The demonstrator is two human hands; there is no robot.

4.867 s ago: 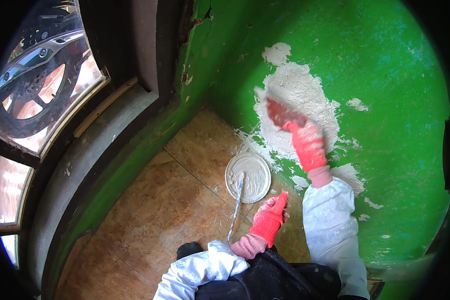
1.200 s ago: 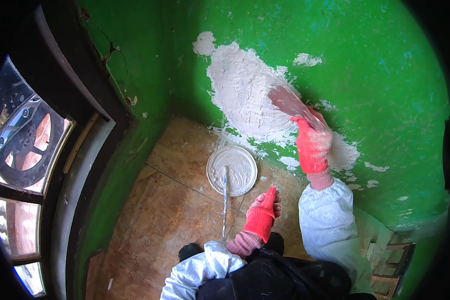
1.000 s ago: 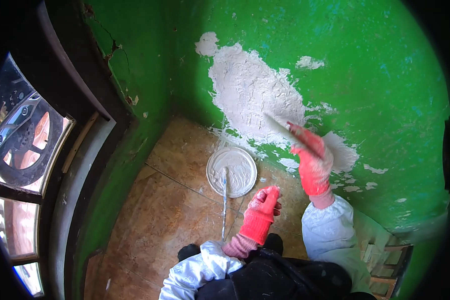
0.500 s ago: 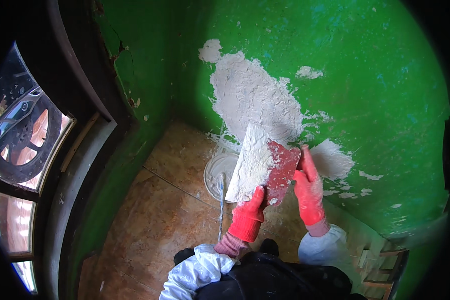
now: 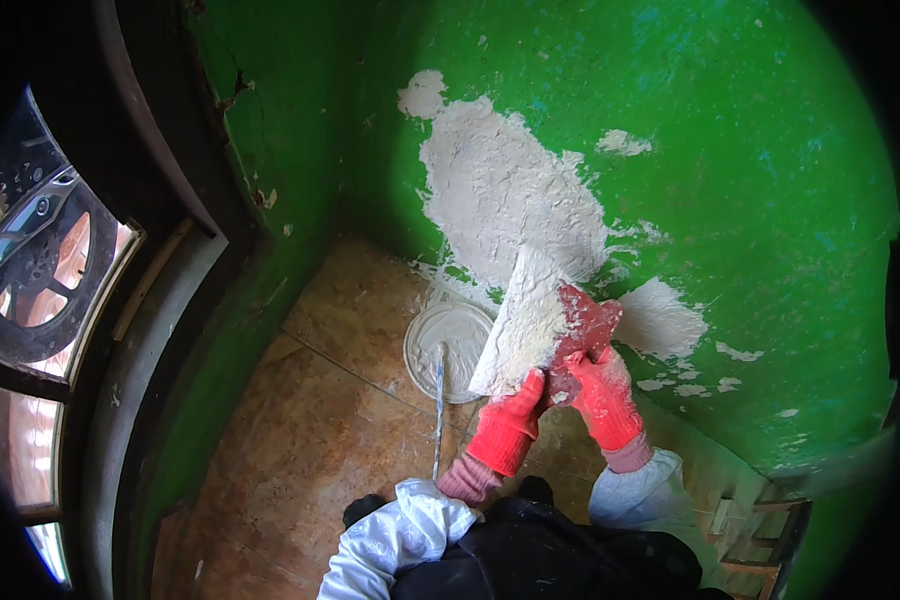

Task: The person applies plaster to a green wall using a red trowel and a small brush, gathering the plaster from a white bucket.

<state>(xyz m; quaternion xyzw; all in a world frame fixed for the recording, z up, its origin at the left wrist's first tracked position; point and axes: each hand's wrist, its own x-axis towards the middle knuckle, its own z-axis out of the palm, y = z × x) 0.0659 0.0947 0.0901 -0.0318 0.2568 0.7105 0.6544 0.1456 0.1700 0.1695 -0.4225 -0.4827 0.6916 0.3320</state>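
My left hand [image 5: 508, 428], in a red glove, grips the near edge of a broad plastering spatula [image 5: 587, 325] with its thumb on top. The spatula's left half is thickly coated in white plaster [image 5: 523, 325]; the red right half is mostly bare. My right hand [image 5: 605, 395], also red-gloved, has its fingers curled against the near right part of that red half; its palm side is hidden. Just left of the spatula stands a round bucket of wet white plaster [image 5: 462, 335], and a thin, smeared stick [image 5: 439, 410] leans out of it.
Ahead, the green wall [image 5: 750, 180] carries a large rough plaster patch [image 5: 505, 185] and a smaller patch [image 5: 662, 320]. A brown floor [image 5: 290, 430] lies below. At left is a dark-framed window [image 5: 30, 350] with a wheel [image 5: 50, 285] behind it. A wooden frame [image 5: 755, 535] sits lower right.
The spatula and my left hand have shifted slightly right. My right hand has moved down and left, its fingers going from stretched along the spatula's right edge to curled at its near side.
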